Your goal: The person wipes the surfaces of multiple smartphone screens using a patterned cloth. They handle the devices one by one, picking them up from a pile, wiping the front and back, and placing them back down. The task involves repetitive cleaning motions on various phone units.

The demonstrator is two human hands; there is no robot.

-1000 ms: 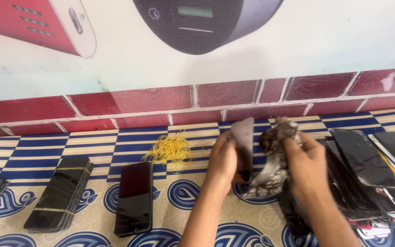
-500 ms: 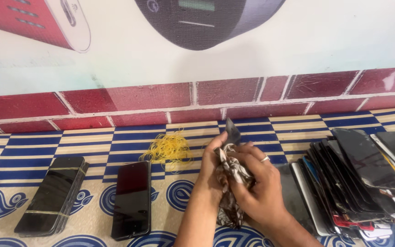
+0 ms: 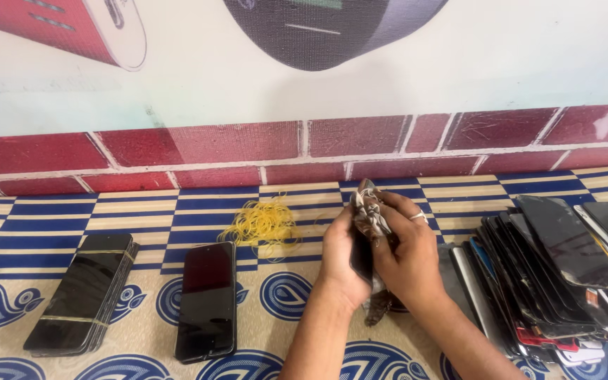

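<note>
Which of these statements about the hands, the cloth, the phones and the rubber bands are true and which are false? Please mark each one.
1. Both hands, left hand and right hand, hold a dark phone with a cloth. True.
2. The yellow rubber bands lie on the single phone. False: they lie behind it, on the mat.
3. The bundled stack lies left of the single phone. True.
4. The right hand wears no ring. False: a ring shows.

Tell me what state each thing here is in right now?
Left hand: holds a dark phone on edge.
Right hand: presses a crumpled cloth against the dark phone.
Single phone: flat, screen dark.
Banded stack: tied with yellow bands.
Rubber bands: loose heap.
Leaning phones: overlapping row, unbanded.
</note>
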